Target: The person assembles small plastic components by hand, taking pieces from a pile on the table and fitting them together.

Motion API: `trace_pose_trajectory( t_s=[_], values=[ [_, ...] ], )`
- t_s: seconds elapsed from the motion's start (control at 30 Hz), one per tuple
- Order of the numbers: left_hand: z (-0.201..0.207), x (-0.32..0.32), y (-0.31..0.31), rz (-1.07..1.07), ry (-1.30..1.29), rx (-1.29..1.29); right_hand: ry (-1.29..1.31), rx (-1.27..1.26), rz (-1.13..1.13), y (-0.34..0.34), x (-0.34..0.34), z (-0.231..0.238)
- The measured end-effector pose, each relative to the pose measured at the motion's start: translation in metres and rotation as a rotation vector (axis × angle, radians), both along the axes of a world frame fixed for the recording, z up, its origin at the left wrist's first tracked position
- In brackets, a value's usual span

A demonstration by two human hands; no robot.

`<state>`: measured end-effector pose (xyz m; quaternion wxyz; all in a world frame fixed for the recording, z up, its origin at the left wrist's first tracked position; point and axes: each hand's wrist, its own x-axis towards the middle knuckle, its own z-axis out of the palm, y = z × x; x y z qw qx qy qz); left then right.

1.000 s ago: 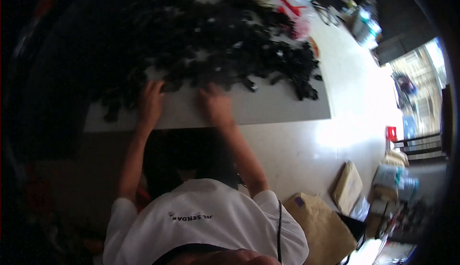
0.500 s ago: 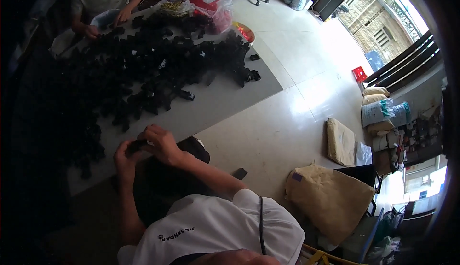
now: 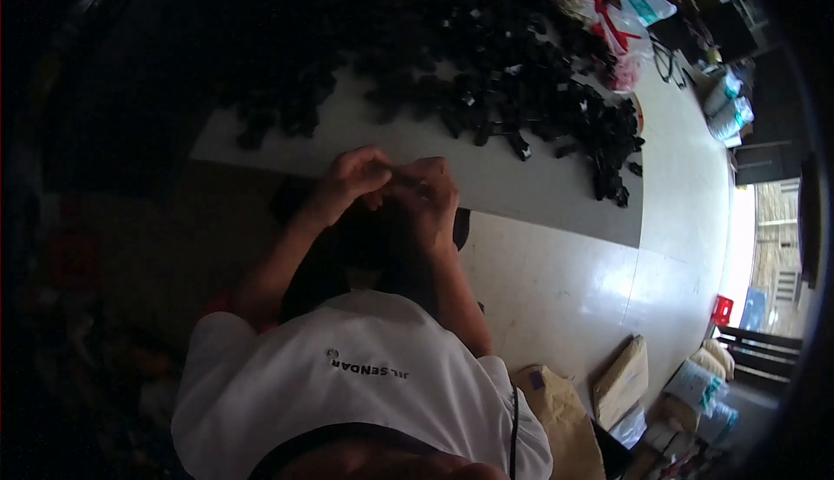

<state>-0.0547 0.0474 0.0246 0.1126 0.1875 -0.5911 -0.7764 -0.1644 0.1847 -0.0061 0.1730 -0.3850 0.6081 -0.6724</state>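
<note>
Close together at the table's near edge, above my lap, are both my hands. My left hand (image 3: 354, 178) has its fingers bent inward and pressed toward the other hand. Facing it, my right hand (image 3: 427, 202) is curled, with its fingertips meeting those of the left. Whatever sits between them is dark and mostly hidden, so I cannot make out its kind. Beyond my hands a large heap of small black plastic-looking parts (image 3: 495, 89) covers much of the grey-white table (image 3: 530, 193). One black piece with a pale end (image 3: 519, 146) lies at the heap's near edge.
Plastic bags with red and pink stuff (image 3: 624, 67) lie at the table's far right. To the right on the floor are a brown paper sack (image 3: 556, 410), a flat tan package (image 3: 621, 382) and white-green sacks (image 3: 695, 384). A red object (image 3: 721, 310) is by the doorway.
The view has swung, so the table and my hands appear shifted right. My hands have drawn together, and the dark piece seen in my left hand is now mostly hidden. The co-worker is out of sight.
</note>
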Motion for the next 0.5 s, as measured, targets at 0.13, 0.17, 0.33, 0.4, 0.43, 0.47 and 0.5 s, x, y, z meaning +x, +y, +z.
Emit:
trace_pose_trajectory(
  t_s=[0.13, 0.17, 0.33, 0.4, 0.43, 0.47, 0.5],
  values=[
    [-0.007, 0.006, 0.002, 0.100, -0.011, -0.014, 0.024, 0.124, -0.086, -0.006, 0.014, 0.010],
    [-0.008, 0.009, 0.003, 0.110, -0.012, -0.015, 0.023, 0.123, -0.076, -0.003, 0.015, 0.014],
    [-0.018, 0.025, 0.010, 0.091, -0.039, -0.180, -0.387, 0.459, 0.209, 0.006, 0.014, 0.008],
    [-0.030, 0.028, -0.004, 0.048, -0.032, -0.385, -0.211, 0.465, 0.209, 0.007, 0.020, -0.009],
    [-0.035, 0.027, -0.013, 0.006, -0.024, -0.590, -0.034, 0.468, 0.211, 0.007, 0.022, -0.017],
    [-0.031, 0.023, -0.021, 0.009, -0.030, -0.587, -0.038, 0.471, 0.217, 0.003, 0.024, -0.018],
    [-0.023, 0.016, -0.033, 0.102, -0.100, -0.684, 0.218, 0.403, 0.252, -0.003, 0.023, -0.018]
  ],
)
